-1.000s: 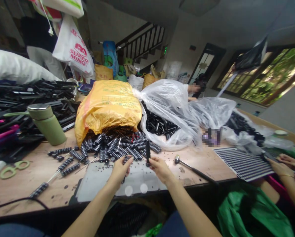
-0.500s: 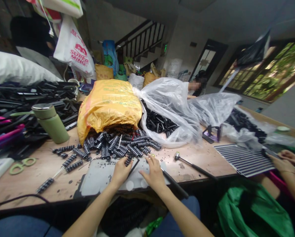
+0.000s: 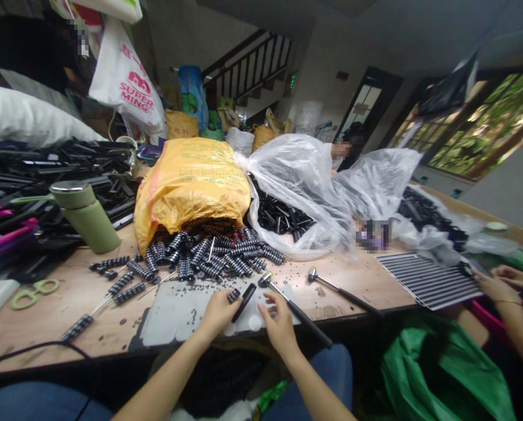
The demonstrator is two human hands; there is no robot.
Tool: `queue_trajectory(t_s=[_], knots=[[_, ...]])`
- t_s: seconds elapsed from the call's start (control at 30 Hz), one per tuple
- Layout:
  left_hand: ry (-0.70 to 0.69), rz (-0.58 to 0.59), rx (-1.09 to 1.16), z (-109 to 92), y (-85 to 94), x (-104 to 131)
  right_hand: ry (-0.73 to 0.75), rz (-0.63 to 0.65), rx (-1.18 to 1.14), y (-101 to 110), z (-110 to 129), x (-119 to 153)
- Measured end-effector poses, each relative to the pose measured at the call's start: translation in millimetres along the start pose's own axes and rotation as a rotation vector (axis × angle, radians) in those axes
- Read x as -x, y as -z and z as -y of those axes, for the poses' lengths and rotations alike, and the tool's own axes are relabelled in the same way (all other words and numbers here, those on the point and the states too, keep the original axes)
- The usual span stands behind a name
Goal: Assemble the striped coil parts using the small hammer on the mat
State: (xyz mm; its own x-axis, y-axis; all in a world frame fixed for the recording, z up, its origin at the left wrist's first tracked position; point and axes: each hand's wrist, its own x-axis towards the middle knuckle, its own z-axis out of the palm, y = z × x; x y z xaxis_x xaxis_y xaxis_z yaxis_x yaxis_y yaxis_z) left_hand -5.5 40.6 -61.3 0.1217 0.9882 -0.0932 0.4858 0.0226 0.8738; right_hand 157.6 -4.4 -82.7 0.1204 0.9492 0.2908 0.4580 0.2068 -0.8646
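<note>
My left hand (image 3: pixel 220 311) is closed around a short black-and-white checked cylinder (image 3: pixel 234 295). A flat, glossy black piece (image 3: pixel 244 302) sticks up beside its thumb and seems held in the same grip. My right hand (image 3: pixel 279 324) hovers just right of that piece, fingers apart and slightly curled, with nothing visible in it. Both hands are over a pale grey sheet (image 3: pixel 165 316) at the table's front edge. Behind them lies a heap of checked cylinders (image 3: pixel 208 254), some with thin metal rods, spilling from a yellow sack (image 3: pixel 195 175).
Right of my hands lie a hammer (image 3: pixel 296 313) and another hammer (image 3: pixel 349 297). A clear bag (image 3: pixel 305 158) holds black parts. Left are a green flask (image 3: pixel 86 219), scissors (image 3: pixel 35 293) and a cable (image 3: pixel 37 346). A co-worker's hands (image 3: pixel 500 286) are near a checked sheet (image 3: pixel 423 280).
My right hand has drawn back toward me, uncovering the nearer hammer's head. The black piece in my left hand has turned and shows a broader face. The view has shifted slightly.
</note>
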Motion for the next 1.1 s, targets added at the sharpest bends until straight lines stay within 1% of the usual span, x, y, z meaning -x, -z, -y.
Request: queue_trajectory(t_s=[0.07, 0.1, 0.13, 0.2, 0.23, 0.27, 0.3, 0.33, 0.37, 0.4, 0.43, 0.47, 0.5, 0.53, 0.57, 0.6, 0.67, 0.7, 0.73, 0.77, 0.8, 0.9, 0.93, 1.0, 1.1], knots=[[0.204, 0.089, 0.369, -9.0, 2.7, 4.1, 0.001, 0.075, -0.131, -4.1, 6.9, 1.2], [0.279, 0.147, 0.523, -14.1, 3.5, 6.6, 0.033, 0.103, -0.179, -6.8, 11.2, 1.0], [0.326, 0.21, 0.643, -19.0, 3.9, 9.1, 0.071, 0.119, -0.22, -9.6, 15.7, 0.3], [0.361, 0.303, 0.784, -26.7, 3.6, 12.6, 0.124, 0.124, -0.307, -14.6, 24.7, -2.9], [0.364, 0.318, 0.81, -29.0, 3.2, 13.2, 0.132, 0.12, -0.361, -16.5, 28.7, -5.2], [0.351, 0.303, 0.809, -30.1, 3.2, 13.3, 0.122, 0.112, -0.423, -17.6, 32.1, -7.8], [0.315, 0.254, 0.779, -30.3, 3.6, 12.9, 0.082, 0.099, -0.49, -17.9, 34.6, -10.5], [0.238, 0.179, 0.723, -29.8, 4.8, 12.5, 0.002, 0.093, -0.565, -17.3, 36.4, -13.2], [0.122, 0.103, 0.643, -28.8, 6.6, 12.1, -0.119, 0.119, -0.648, -15.9, 37.3, -15.6], [-0.026, 0.041, 0.551, -27.5, 9.2, 12.1, -0.271, 0.197, -0.735, -13.6, 37.5, -17.6], [-0.189, 0.006, 0.453, -26.4, 12.2, 12.6, -0.435, 0.332, -0.819, -10.6, 37.2, -19.0], [-0.341, 0.001, 0.357, -25.4, 15.3, 13.5, -0.583, 0.506, -0.89, -7.3, 36.4, -19.8], [-0.463, 0.022, 0.27, -24.7, 18.3, 14.7, -0.695, 0.686, -0.943, -3.9, 35.5, -20.1], [-0.545, 0.057, 0.197, -24.1, 20.9, 16.0, -0.764, 0.832, -0.975, -0.6, 34.8, -19.9], [-0.589, 0.091, 0.136, -23.6, 23.0, 17.0, -0.797, 0.917, -0.989, 2.3, 34.3, -19.4], [-0.608, 0.122, 0.083, -22.7, 24.3, 17.6, -0.806, 0.945, -0.988, 4.7, 34.2, -18.9], [-0.609, 0.171, -0.013, -18.6, 25.2, 17.0, -0.78, 0.936, -0.923, 7.7, 34.9, -18.7], [-0.603, 0.186, -0.069, -14.7, 25.1, 15.9, -0.744, 0.911, -0.855, 8.4, 35.1, -19.4], [-0.593, 0.187, -0.135, -9.4, 24.8, 14.4, -0.688, 0.868, -0.762, 8.8, 34.8, -20.6], [-0.577, 0.167, -0.214, -2.7, 24.8, 12.8, -0.61, 0.799, -0.639, 8.9, 33.7, -22.1], [-0.554, 0.127, -0.302, 5.1, 25.1, 11.4, -0.509, 0.697, -0.487, 9.0, 31.4, -23.6], [-0.472, -0.028, -0.532, 30.5, 29.2, 11.1, -0.15, 0.311, 0.051, 9.7, 18.3, -24.4], [-0.455, -0.06, -0.566, 37.4, 31.7, 12.5, -0.059, 0.225, 0.216, 10.1, 13.0, -22.8], [-0.451, -0.083, -0.53, 45.2, 37.3, 16.5, 0.043, 0.125, 0.453, 10.8, 3.6, -17.4], [-0.436, -0.129, -0.276, 41.2, 44.2, 20.0, 0.059, 0.091, 0.62, 10.6, -2.9, -9.1]])
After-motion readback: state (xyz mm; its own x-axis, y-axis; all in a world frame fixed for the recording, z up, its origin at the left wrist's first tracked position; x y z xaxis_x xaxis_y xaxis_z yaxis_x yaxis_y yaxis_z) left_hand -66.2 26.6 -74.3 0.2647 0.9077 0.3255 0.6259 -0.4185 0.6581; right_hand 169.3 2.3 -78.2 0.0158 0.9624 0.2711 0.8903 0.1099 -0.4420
